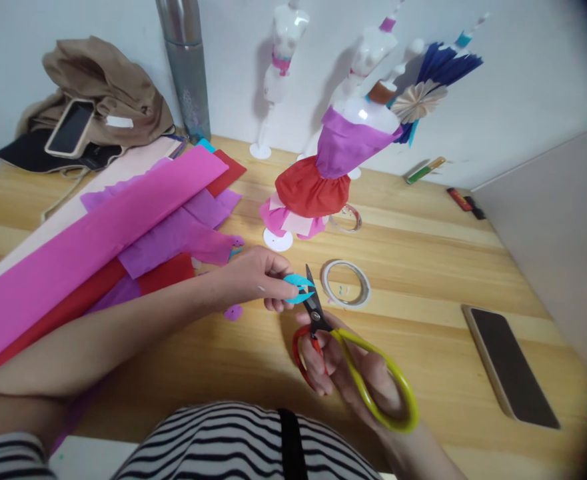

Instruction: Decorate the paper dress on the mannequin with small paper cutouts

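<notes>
Between the thumb and fingers of my left hand is a small cut piece of turquoise paper, with a slit on its right side. My right hand has its fingers through the handles of a pair of scissors, one loop yellow and the other red. The dark blades are parted and lie at the right edge of the turquoise piece. Just right of the blades, a roll of tape lies flat on the wooden table. A small purple paper piece lies left of my left hand.
A mannequin in a purple and red paper dress stands ahead, with other small mannequins behind. Pink crepe paper and other coloured sheets cover the left. A phone lies at right; a flask stands by the wall.
</notes>
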A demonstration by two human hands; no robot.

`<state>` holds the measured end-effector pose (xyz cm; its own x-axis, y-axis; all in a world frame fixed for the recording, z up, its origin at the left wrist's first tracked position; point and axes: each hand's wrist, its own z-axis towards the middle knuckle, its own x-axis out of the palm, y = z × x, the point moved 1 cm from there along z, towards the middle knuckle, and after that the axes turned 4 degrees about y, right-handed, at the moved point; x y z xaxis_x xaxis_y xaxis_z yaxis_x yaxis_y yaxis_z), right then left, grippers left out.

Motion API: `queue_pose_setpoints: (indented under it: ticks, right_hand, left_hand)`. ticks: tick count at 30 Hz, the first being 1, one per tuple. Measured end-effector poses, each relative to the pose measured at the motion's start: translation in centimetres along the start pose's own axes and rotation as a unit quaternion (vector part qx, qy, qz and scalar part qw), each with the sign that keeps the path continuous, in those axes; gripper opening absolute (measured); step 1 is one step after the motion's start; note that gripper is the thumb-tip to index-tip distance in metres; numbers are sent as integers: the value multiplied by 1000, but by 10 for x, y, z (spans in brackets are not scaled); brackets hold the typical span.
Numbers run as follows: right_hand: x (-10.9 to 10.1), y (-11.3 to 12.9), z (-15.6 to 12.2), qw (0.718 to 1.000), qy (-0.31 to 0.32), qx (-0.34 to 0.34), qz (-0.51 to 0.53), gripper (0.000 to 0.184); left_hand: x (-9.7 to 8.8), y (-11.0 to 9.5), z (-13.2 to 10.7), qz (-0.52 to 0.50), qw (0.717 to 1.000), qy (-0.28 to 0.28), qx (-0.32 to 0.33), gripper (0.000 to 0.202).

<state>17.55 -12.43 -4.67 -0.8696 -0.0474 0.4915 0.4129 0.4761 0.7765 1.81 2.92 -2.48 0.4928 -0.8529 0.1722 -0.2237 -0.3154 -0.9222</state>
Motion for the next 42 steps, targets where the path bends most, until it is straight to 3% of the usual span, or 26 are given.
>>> queue_pose_setpoints:
  ticks: [4,12,21,28,32,34,36,39,42]
  right_hand:
    - [2,0,-2,999,-21,-3,-29,71]
    - [0,-4,-4,999,-14,10,-35,76]
    - [-9,-14,-4,996,-18,-36,-75,65]
    - [-15,-22,-4,997,15,-66,-45,51]
    - [-25,-21,-7,987,-19,-76,-138,53]
    - [-30,-18,-8,961,-65,-92,-252,49]
    - [-34,-13,-9,909,-81,-99,-396,49]
    - [-31,-5,-10,813,-20,-95,-574,60]
    - [-21,4,-15,738,40,-88,-668,60]
  left_hand:
    - [0,-1,0,11,1000,-4,-8,10]
    - [0,-2,0,12,1000,4,-1,10]
    - [2,-3,0,38,999,-13,3,12]
    - [0,-3,0,21,1000,-3,-11,12]
    - [-6,-6,-1,7,1000,22,9,12]
    - [-10,-9,-3,4,999,29,20,12]
    - [-13,-11,-4,-1,999,35,31,14]
    - [-15,-12,-4,-2,998,36,45,20]
    - [-16,-10,-4,-6,998,34,58,21]
